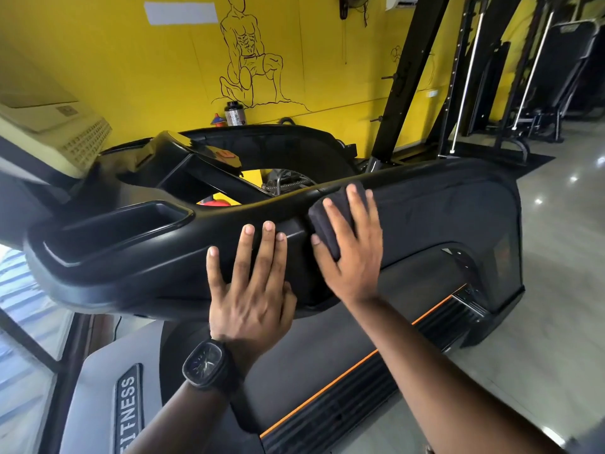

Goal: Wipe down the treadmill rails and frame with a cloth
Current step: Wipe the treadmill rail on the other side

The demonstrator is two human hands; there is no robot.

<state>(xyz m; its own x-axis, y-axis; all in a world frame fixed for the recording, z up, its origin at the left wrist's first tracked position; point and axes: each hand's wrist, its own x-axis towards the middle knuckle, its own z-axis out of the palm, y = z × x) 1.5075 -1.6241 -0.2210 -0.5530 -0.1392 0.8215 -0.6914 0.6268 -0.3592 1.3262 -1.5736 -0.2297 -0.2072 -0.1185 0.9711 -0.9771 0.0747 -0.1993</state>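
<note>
Yellow wall [131, 77] with a line-drawn figure behind; weight rack [409, 77] to the right; glossy floor.

Position: I stand at the treadmill's near handrail [229, 208], a black moulded arm running from the console tray [131, 221] out to the right.

Right hand [353, 257]: fingers straight and spread, palm pressing the dark folded cloth [330, 217] flat against the handrail where it meets the side panel [442, 204]. No curl round the cloth; it is held by pressure only, thumb at its lower edge.

Left hand [252, 290]: flat and spread on the frame just beside the cloth, holding nothing. It seems to brace me. Watch [209, 363] on that wrist.

Progress, as judgement: mid-task. The cloth sits about midway along this rail. The black plastic shows no clear line between wiped and unwiped, so I cannot tell which stretch is finished. Likely left to do: the side panel, the console tray, the orange-edged deck rail [343, 371] below, and the far side, which is mostly hidden.
</note>
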